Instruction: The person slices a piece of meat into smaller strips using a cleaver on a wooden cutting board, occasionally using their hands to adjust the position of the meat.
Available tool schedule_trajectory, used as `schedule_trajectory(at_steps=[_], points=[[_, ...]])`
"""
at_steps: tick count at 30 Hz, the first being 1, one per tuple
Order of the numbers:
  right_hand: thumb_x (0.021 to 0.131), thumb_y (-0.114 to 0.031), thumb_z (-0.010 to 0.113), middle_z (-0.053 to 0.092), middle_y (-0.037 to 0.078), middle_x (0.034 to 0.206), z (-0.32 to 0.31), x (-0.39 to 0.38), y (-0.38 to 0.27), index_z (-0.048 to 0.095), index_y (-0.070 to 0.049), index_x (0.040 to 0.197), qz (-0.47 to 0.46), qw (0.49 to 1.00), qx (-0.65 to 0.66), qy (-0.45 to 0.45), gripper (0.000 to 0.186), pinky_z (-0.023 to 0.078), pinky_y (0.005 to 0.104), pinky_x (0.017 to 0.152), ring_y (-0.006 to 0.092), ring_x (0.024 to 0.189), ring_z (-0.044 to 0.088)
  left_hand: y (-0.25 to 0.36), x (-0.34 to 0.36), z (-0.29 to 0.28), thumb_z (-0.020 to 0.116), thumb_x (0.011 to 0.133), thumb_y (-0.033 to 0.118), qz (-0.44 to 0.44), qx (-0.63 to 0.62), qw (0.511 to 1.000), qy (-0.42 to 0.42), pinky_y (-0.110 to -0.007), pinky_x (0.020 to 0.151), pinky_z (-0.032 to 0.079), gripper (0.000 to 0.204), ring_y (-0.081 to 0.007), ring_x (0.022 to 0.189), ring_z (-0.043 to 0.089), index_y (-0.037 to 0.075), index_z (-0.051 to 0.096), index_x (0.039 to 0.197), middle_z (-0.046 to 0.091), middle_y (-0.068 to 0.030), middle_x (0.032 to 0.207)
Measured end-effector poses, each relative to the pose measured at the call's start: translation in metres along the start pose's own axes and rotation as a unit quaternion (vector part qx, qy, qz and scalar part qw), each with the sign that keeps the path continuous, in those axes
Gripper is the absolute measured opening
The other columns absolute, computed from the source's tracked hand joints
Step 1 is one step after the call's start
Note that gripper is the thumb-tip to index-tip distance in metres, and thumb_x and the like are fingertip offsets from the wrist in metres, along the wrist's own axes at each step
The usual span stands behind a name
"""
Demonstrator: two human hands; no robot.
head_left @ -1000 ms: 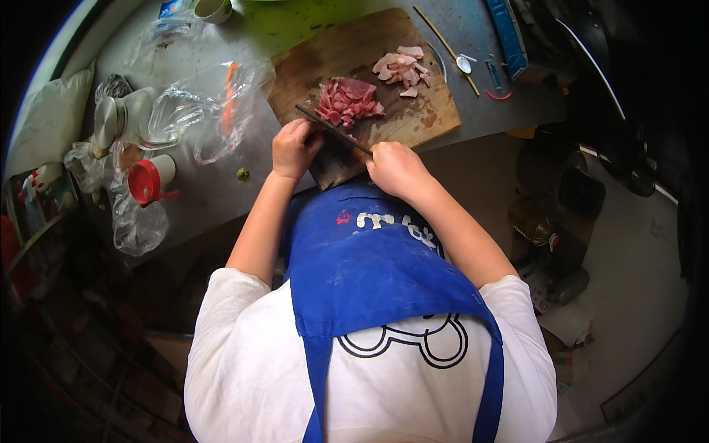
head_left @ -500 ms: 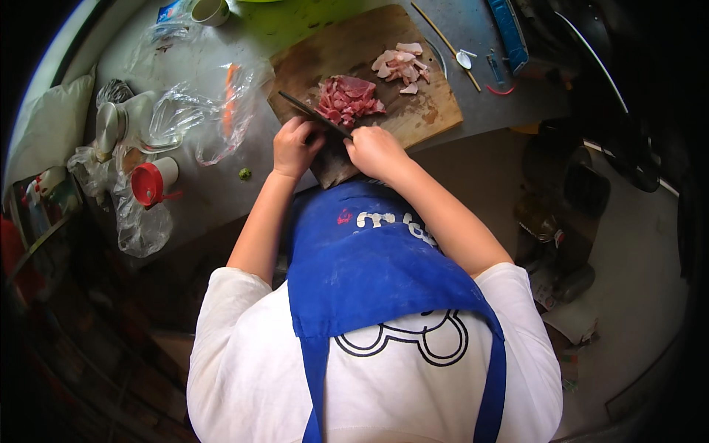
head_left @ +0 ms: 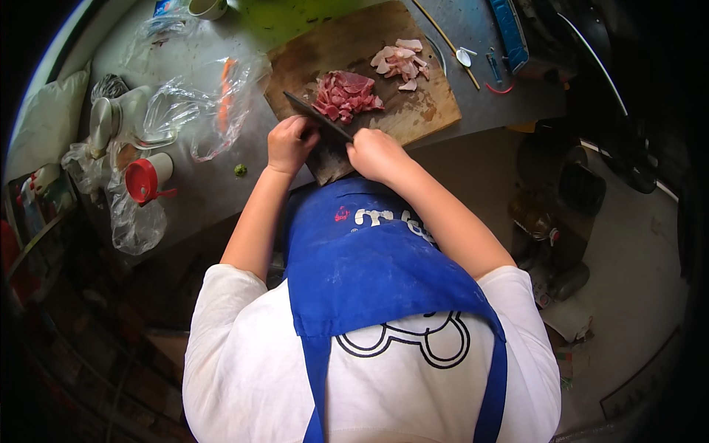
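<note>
A wooden cutting board (head_left: 329,37) lies at a slant on the counter in front of me. My right hand (head_left: 377,153) is closed round the handle end of a kitchen knife (head_left: 316,116), seen nearly edge-on with its blade pointing up and left. Just left of the blade, my left hand (head_left: 290,144) has its fingers curled in over the board; whatever they press or hold is hidden. Beyond the blade sits a heap of cut red meat (head_left: 347,96). Pale, whitish pieces of meat or fat (head_left: 400,63) form a smaller pile toward the far right.
Crumpled clear plastic bags (head_left: 199,107) spread left of the board, with a red-lidded container (head_left: 150,179) and a small green piece (head_left: 240,170) nearer me. A chopstick-like stick (head_left: 447,43) and a white spoon (head_left: 463,57) lie right of the board. A cup (head_left: 207,9) stands far left.
The knife has shifted slightly right relative to my left hand, whose fingers have drawn back a little from the blade. The meat piles stay in place.
</note>
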State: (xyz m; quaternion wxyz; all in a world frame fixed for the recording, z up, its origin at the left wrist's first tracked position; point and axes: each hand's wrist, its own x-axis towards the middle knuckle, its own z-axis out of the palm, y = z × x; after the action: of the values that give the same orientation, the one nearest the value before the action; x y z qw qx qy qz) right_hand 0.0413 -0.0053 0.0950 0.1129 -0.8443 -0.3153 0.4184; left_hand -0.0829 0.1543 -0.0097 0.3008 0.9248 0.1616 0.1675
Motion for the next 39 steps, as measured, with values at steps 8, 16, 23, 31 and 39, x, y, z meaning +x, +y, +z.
schedule_trajectory(at_steps=[8, 16, 23, 31, 39], points=[[0.092, -0.026, 0.062, 0.072, 0.024, 0.088, 0.015, 0.010, 0.022, 0.072, 0.000, 0.092, -0.084, 0.991, -0.034, 0.101, 0.028, 0.056, 0.0517, 0.080, 0.0427, 0.086, 0.070, 0.007, 0.006, -0.001, 0.076, 0.074, 0.014, -0.102, -0.051, 0.993, -0.002, -0.038, 0.070, 0.056, 0.016, -0.0306, 0.077, 0.070, 0.009, 0.072, 0.089, 0.071, -0.0109, 0.085], [0.075, -0.016, 0.070, 0.070, 0.011, 0.073, -0.013, -0.029, 0.085, 0.066, -0.010, 0.119, -0.204, 0.925, -0.179, 0.267, 0.045, 0.056, 0.0431, 0.059, 0.0299, 0.067, 0.071, -0.005, 0.033, -0.009, 0.072, 0.078, 0.008, 0.032, -0.052, 0.998, 0.015, -0.040, 0.075, 0.055, 0.018, -0.0327, 0.084, 0.069, 0.012, 0.075, 0.095, 0.070, -0.0108, 0.090], [0.067, -0.019, 0.078, 0.068, 0.006, 0.074, -0.034, -0.034, 0.098, 0.068, -0.009, 0.121, -0.251, 0.895, -0.270, 0.253, 0.056, 0.056, 0.0373, 0.061, 0.0244, 0.067, 0.070, -0.017, 0.063, -0.021, 0.071, 0.087, 0.019, 0.047, 0.049, 0.978, -0.197, -0.040, 0.075, 0.056, 0.008, -0.0292, 0.087, 0.069, 0.015, 0.076, 0.092, 0.071, -0.0071, 0.091], [0.079, -0.013, 0.064, 0.067, 0.003, 0.068, -0.045, -0.021, 0.085, 0.068, -0.009, 0.112, -0.299, 0.859, -0.301, 0.288, 0.034, 0.053, 0.0353, 0.057, 0.0218, 0.064, 0.069, 0.084, 0.075, -0.011, 0.077, 0.083, 0.011, 0.228, -0.145, 0.960, -0.076, -0.039, 0.091, 0.057, 0.024, -0.0287, 0.106, 0.070, 0.008, 0.075, 0.107, 0.072, -0.0108, 0.116], [0.080, -0.011, 0.061, 0.064, 0.002, 0.066, -0.055, -0.026, 0.089, 0.066, -0.009, 0.103, -0.277, 0.855, -0.298, 0.322, 0.024, 0.051, 0.0349, 0.054, 0.0210, 0.060, 0.067, 0.045, 0.065, -0.006, 0.073, 0.084, 0.010, 0.227, -0.111, 0.966, -0.054, -0.037, 0.085, 0.058, 0.015, -0.0273, 0.099, 0.070, 0.007, 0.074, 0.099, 0.073, -0.0096, 0.105]])
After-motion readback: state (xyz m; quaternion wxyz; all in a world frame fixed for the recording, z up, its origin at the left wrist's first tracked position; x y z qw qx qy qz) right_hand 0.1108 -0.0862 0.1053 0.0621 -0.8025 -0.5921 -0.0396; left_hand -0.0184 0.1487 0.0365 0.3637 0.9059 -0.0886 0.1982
